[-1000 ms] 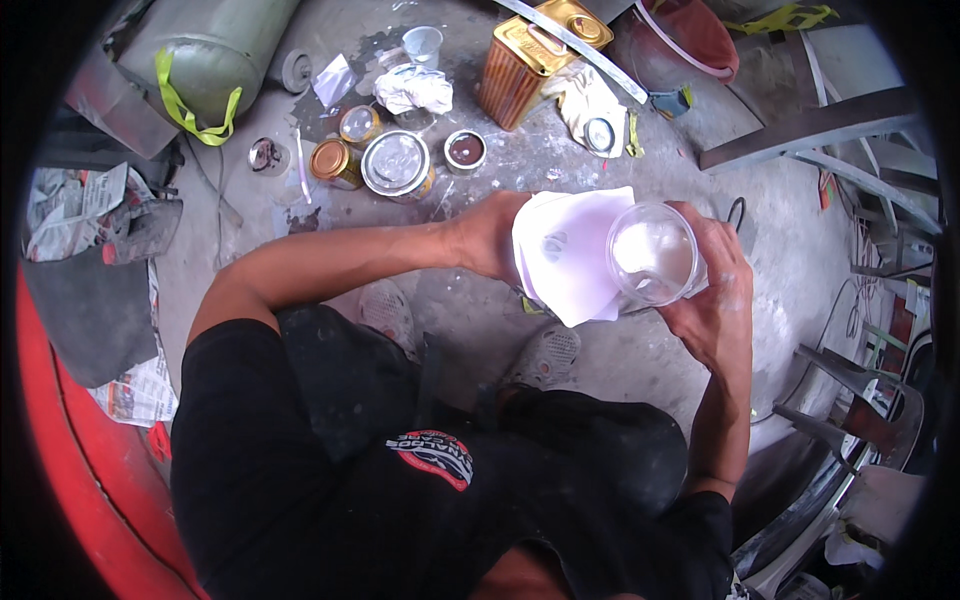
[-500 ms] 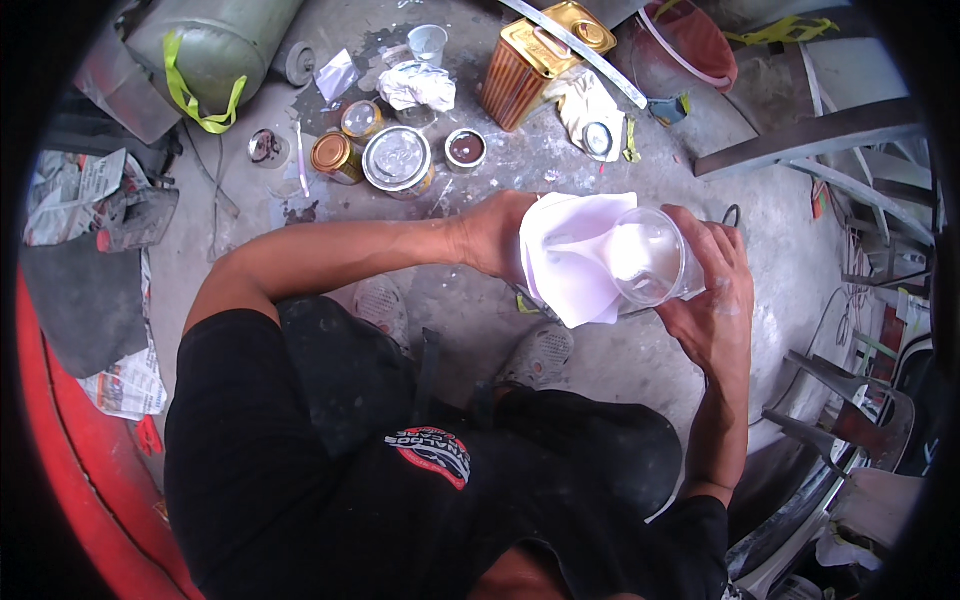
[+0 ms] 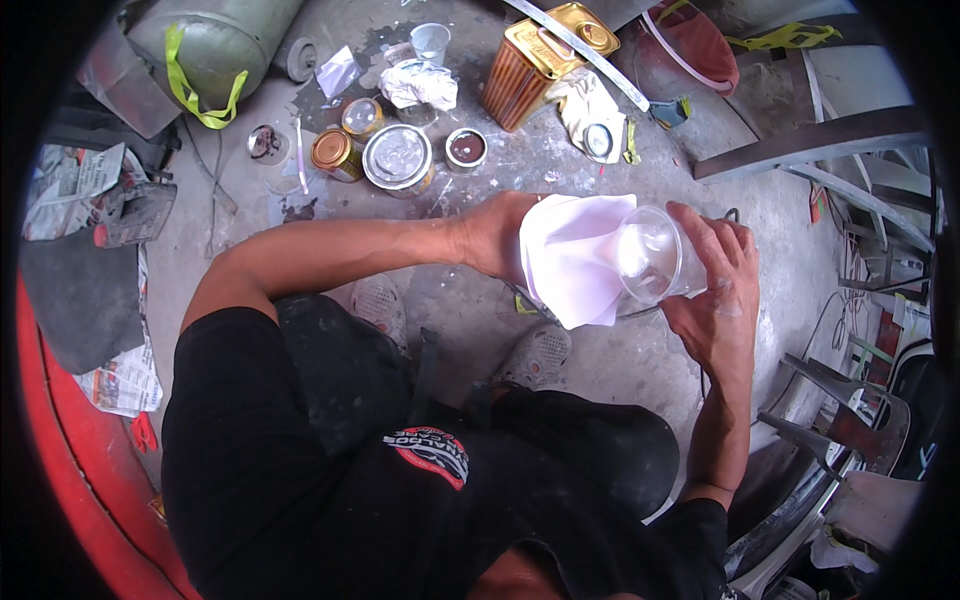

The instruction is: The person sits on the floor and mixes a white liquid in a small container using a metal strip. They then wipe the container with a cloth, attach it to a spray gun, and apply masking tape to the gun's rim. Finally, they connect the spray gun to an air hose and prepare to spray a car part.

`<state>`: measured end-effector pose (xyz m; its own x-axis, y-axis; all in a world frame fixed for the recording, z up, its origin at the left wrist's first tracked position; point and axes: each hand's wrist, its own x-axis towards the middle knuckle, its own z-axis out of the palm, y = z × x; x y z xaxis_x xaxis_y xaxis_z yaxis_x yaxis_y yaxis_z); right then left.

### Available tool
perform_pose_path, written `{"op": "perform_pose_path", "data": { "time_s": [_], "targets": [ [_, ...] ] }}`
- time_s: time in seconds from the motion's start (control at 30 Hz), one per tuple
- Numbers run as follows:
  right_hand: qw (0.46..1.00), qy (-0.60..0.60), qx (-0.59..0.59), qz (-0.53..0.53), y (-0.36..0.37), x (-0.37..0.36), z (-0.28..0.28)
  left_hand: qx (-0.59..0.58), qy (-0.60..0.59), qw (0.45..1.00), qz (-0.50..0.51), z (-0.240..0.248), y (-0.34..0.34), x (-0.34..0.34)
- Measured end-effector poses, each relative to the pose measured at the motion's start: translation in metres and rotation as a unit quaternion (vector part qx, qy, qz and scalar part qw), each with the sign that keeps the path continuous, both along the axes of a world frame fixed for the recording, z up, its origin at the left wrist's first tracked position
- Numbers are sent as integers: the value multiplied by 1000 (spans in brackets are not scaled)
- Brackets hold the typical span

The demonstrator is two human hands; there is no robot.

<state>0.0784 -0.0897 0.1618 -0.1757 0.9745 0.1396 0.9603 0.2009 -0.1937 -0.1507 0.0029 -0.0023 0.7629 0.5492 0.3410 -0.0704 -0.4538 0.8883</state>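
Note:
My left hand (image 3: 498, 232) is closed at the left side of a folded white paper cone (image 3: 567, 255), its fingertips hidden behind the paper. The cone's wide mouth faces up and its inside is bright. In my right hand (image 3: 722, 280) a clear plastic cup (image 3: 652, 255) lies tilted, its round mouth toward the cone and overlapping the paper's right edge. My fingers wrap round the cup's far side. Glare hides whether any liquid is in the cup. What lies beneath the cone is mostly hidden.
On the stained concrete floor stand a large paint can (image 3: 398, 158), a small open tin of dark red paint (image 3: 466, 148), brown-lidded jars (image 3: 335, 152), crumpled white paper (image 3: 418, 84) and a rectangular gold tin (image 3: 545, 50). Metal frames (image 3: 800, 145) are at right, a red panel (image 3: 75, 470) at left.
My right hand and the cup have shifted slightly to the right. The left hand and the paper cone are nearly where they were.

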Motion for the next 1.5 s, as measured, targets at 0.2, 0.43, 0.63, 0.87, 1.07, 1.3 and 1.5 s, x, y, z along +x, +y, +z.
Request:
{"op": "perform_pose_path", "data": {
  "time_s": [0.2, 0.43, 0.63, 0.87, 1.07, 1.3, 1.5],
  "targets": [
    [999, -40, 19, 10, 2, -1, 3, 3, 18, 1000, -22, -5, 2, -2],
    [994, -106, 34, 22, 0, -2, 7, 9, 30, 999, -24, -9, 2, -2],
    [979, -184, 66, 57, -2, -17, 18, -14, 10, 1000, -9, -5, 2, -2],
    [953, -236, 156, 110, -3, -25, 16, -36, 32, 999, -10, -3, 1, -3],
    [985, -66, 123, 100, 10, -21, 12, -33, 35, 999, -4, -4, 4, -8],
    [909, 417, -13, -28, 42, 37, -74, -12, 52, 999, -6, -14, 15, -20],
    [875, 456, -86, -137, 69, 64, -232, 20, 50, 998, -16, -25, 17, -49]
  ]
}}
